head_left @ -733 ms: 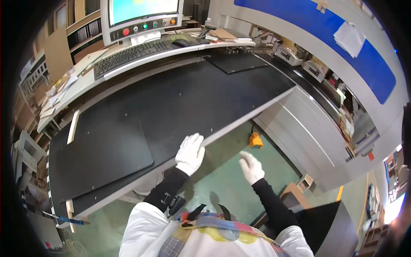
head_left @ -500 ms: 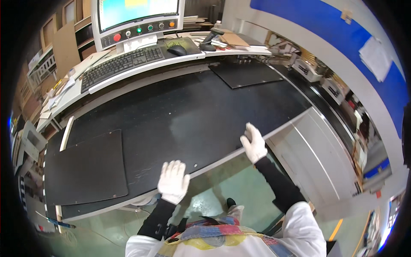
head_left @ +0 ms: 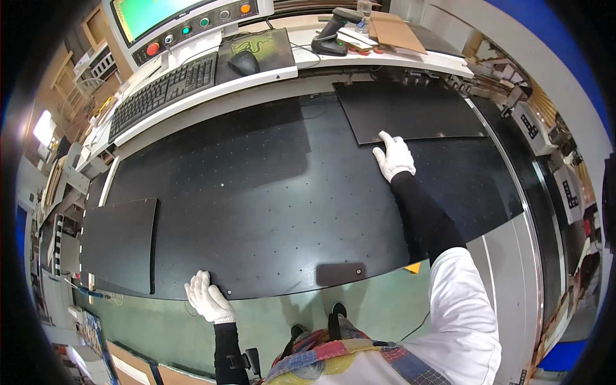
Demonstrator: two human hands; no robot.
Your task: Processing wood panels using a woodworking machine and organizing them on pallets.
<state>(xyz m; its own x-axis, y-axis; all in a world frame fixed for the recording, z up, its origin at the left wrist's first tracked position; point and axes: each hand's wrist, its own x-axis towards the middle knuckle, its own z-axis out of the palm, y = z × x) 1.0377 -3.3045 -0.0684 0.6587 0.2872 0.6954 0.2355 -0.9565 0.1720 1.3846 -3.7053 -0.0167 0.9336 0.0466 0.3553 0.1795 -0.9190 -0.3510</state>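
Observation:
Both hands wear white knitted gloves. My right hand reaches across the black perforated table, its forefinger at the near edge of a flat black panel lying at the far right. Its fingers are stretched, and nothing shows in them; whether they press on the panel I cannot tell. My left hand lies at the table's near edge, fingers extended and holding nothing. Just left of it, a second black panel rests on the table's left end.
Behind the table, a white shelf carries a keyboard, a mouse and a barcode scanner. A monitor with a button panel stands above. Machine parts line the right side.
My right hand has moved forward to the far right panel's near edge. My left hand has shifted left along the table's front edge. The view has shifted too.

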